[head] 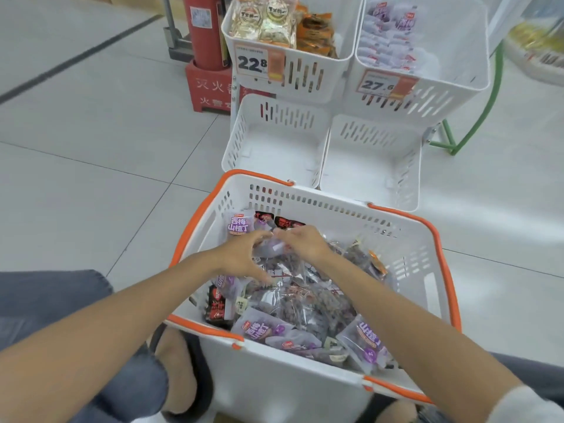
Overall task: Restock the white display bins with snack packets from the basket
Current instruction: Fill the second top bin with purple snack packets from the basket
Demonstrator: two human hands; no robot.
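Note:
A white basket (406, 239) with orange handles stands on the floor in front of me, filled with several purple, black and clear snack packets (305, 303). Both my hands reach into its far half. My left hand (244, 257) and my right hand (302, 242) meet over a pale purple packet (271, 247) and pinch it between their fingers. Beyond the basket, two lower white display bins, left (274, 148) and right (369, 166), hold nothing. The upper left bin (305, 74) holds gold and orange packets, the upper right bin (451, 56) pale purple ones.
A red fire extinguisher (203, 29) on a red stand (210, 87) is left of the bins. A green metal frame (476, 117) stands to their right. Price tags (253, 62) hang on the upper bins. My knees and shoes flank the basket on the tiled floor.

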